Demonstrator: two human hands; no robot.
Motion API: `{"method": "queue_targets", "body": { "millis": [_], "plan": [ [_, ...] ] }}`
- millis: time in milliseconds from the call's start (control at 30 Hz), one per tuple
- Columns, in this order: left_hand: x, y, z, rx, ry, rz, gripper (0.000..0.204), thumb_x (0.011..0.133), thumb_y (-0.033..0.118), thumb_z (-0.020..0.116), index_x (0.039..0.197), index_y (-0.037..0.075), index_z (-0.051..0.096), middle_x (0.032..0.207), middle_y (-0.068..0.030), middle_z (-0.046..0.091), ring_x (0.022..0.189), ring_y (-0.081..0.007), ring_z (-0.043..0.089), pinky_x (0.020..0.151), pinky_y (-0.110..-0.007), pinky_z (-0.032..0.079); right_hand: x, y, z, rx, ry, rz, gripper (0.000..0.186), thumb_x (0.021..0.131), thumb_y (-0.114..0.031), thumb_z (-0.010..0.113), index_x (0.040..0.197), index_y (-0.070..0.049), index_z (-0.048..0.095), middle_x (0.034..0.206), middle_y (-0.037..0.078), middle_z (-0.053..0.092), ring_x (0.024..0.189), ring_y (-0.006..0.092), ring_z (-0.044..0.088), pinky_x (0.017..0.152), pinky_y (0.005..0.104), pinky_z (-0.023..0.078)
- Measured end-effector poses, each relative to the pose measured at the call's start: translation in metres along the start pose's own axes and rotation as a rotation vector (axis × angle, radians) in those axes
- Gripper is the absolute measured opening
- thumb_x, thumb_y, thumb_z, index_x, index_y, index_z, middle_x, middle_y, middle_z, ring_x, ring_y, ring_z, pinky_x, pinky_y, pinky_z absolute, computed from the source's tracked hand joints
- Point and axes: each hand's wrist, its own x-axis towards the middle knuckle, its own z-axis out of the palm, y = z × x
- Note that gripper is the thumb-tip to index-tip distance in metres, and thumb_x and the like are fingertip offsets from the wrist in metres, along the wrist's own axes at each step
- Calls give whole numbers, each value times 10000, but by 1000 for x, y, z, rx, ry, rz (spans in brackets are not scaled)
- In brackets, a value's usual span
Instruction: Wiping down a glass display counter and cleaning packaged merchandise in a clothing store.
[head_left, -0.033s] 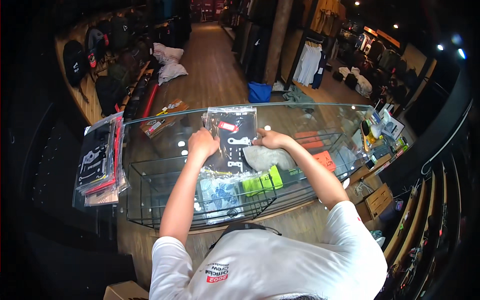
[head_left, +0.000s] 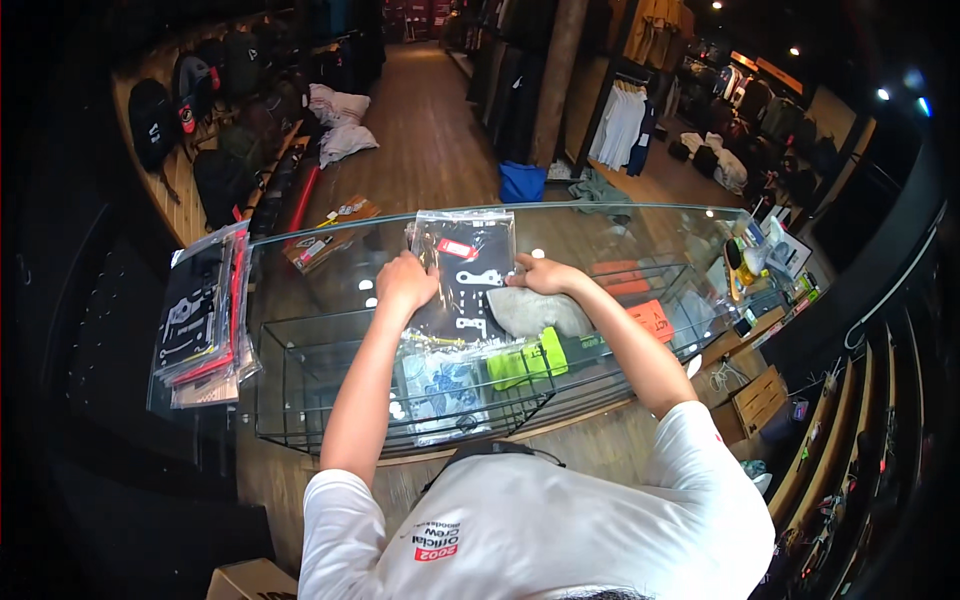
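A clear zip bag [head_left: 450, 310] holds a folded black item with white printed shapes and a red tag. It lies flat on the glass counter [head_left: 330, 300] in front of me. My left hand [head_left: 408, 282] is closed at the bag's left edge, fingers curled under. Across from it, my right hand [head_left: 542, 275] pinches the right edge, thumb and fingers close together. A grey, rounded cloth item [head_left: 535, 314] shows just below my right wrist. At the far left of the counter lies a stack of similar bags [head_left: 200, 315].
Under the glass, a black wire rack [head_left: 300, 345] surrounds a bright yellow-green item [head_left: 530, 360] and a blue-white patterned packet [head_left: 442, 395]. Brushes and small goods [head_left: 745, 260] crowd the counter's right end. Backpacks [head_left: 150, 125] line the left wall; white sacks [head_left: 345, 140] lie beyond.
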Motion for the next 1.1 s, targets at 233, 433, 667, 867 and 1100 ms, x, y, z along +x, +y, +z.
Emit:
{"method": "queue_targets", "body": {
  "millis": [233, 433, 667, 867, 1100],
  "plan": [
    [7, -8, 11, -86, 23, -75, 583, 907, 475, 581, 1125, -62, 646, 1125, -298, 695, 1094, -435, 669, 965, -505, 520, 6, 1, 5, 18, 60, -9, 737, 946, -459, 638, 1475, 15, 441, 1437, 282, 535, 1359, 396, 502, 1134, 411, 389],
    [-4, -3, 18, -83, 148, -54, 550, 893, 445, 605, 1123, -52, 654, 1137, -291, 688, 1095, -430, 664, 963, -485, 518, 14, 10, 10, 31, 52, -23, 806, 942, -473, 643, 1499, 52, 391, 1481, 290, 487, 1392, 393, 467, 1152, 399, 368],
    [-11, 2, 15, 19, 166, -7, 491, 872, 373, 651, 1078, -72, 666, 1101, -257, 697, 1036, -389, 697, 919, -460, 552, 8, 6, 13, 70, 54, -5, 855, 954, -487, 636, 1529, 67, 331, 1533, 284, 425, 1442, 372, 408, 1179, 380, 329],
    [-13, 5, 13, 16, 144, 5, 505, 885, 404, 614, 1017, -74, 711, 1052, -281, 716, 1022, -408, 702, 910, -470, 555, 9, 10, 12, 62, 61, -1, 865, 944, -480, 646, 1523, 80, 330, 1525, 286, 436, 1431, 377, 424, 1174, 375, 337],
    [-5, 9, 19, 81, 152, -41, 519, 883, 410, 613, 1045, -75, 701, 1124, -265, 689, 1033, -385, 700, 907, -453, 559, 10, 0, 7, 76, 28, 1, 842, 962, -459, 646, 1528, 77, 328, 1540, 284, 418, 1446, 351, 409, 1175, 364, 329]
  ]
}}
